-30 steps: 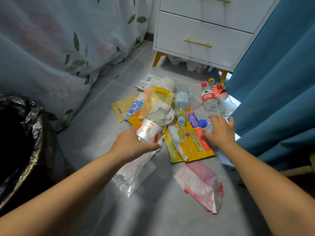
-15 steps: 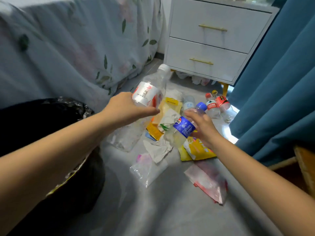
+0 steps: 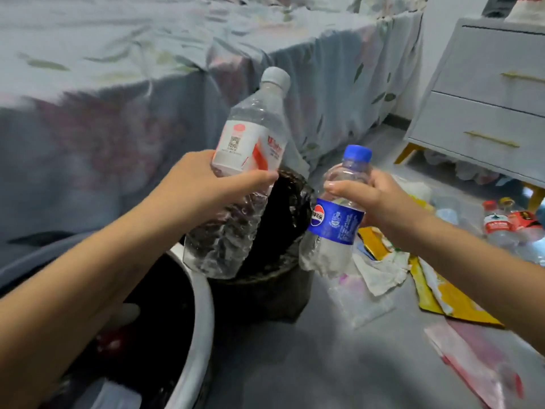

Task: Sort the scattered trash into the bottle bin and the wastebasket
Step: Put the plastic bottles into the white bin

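Observation:
My left hand point(image 3: 203, 184) grips a clear bottle with a white and red label and white cap point(image 3: 250, 143), held upright over the black-lined wastebasket point(image 3: 265, 287). My right hand point(image 3: 374, 199) grips a clear bottle with a blue label and blue cap point(image 3: 336, 219), beside that basket's right rim. A white-rimmed bin point(image 3: 200, 305) with a dark inside stands at the lower left under my left forearm. Several wrappers, tissue and bags point(image 3: 380, 276) lie on the grey floor to the right, with more bottles point(image 3: 498, 228) farther right.
A bed with a leaf-print sheet point(image 3: 147, 69) fills the left and top. A white nightstand with gold handles point(image 3: 483, 113) stands at the upper right. A pink and clear plastic bag point(image 3: 477, 367) lies at the lower right on the floor.
Both hands have lifted their bottles from the trash pile and swung left toward the two bins. The view turned left, bringing the white-rimmed bin into sight.

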Demonstrator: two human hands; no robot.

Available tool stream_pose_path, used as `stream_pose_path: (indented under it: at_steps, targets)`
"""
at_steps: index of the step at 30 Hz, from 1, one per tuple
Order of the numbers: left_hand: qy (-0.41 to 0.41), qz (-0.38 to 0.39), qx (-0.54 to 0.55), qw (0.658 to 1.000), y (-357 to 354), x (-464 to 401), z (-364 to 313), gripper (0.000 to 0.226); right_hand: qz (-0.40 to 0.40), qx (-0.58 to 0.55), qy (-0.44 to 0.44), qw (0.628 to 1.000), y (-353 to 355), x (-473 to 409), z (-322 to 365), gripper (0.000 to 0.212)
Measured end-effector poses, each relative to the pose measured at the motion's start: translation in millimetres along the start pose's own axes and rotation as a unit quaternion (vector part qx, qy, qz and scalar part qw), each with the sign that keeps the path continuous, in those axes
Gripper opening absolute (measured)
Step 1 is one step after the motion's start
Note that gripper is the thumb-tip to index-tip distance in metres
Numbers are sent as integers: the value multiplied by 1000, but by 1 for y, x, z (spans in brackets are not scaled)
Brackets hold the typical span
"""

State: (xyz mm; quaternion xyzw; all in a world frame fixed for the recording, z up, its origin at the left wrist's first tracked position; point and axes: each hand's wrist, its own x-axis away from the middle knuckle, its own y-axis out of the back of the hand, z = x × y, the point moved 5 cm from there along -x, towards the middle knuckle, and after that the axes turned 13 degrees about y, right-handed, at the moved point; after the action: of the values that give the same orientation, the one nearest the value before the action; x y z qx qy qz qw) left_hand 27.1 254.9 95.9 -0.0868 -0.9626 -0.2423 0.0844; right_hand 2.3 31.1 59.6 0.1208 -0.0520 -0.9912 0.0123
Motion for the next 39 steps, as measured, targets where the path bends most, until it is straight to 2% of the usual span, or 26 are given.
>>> stream_pose_path:
  at_steps: [4, 8, 11, 13, 16, 19, 22, 25, 28, 31, 39]
  targets:
    - [44, -33, 47, 997, 36, 21, 31, 28, 89, 4, 3, 996, -51, -10, 15, 25]
    - [55, -76, 78, 993, 75, 50, 55, 43, 158, 11, 15, 987, -101, -25, 30, 30]
    - [80, -100, 130, 983, 91, 72, 82, 49, 162, 6, 13, 987, -142, -33, 35, 25]
    - [95, -131, 147, 976, 94, 82, 102, 41, 154, -6, 4, 988, -165, -32, 35, 17]
    - [130, -168, 149, 966, 95, 87, 130, 37, 158, -19, -6, 987, -179, -24, 36, 19]
    - [165, -174, 108, 965, 96, 82, 150, 55, 173, -17, 1, 985, -178, -16, 40, 29]
    - [177, -177, 32, 967, 95, 77, 161, 53, 179, -22, 9, 984, -176, -10, 42, 36]
    - [183, -189, -85, 961, 94, 74, 167, 49, 183, -21, 20, 983, -177, -5, 45, 33]
    - [213, -176, -140, 951, 91, 71, 174, 59, 191, -20, 25, 981, -180, -3, 47, 32]
    - [231, -166, -166, 944, 91, 68, 179, 73, 196, -21, 19, 980, -184, 0, 47, 36]
    - [256, -155, -226, 927, 90, 72, 185, 76, 195, -6, -1, 981, -190, 4, 42, 37]
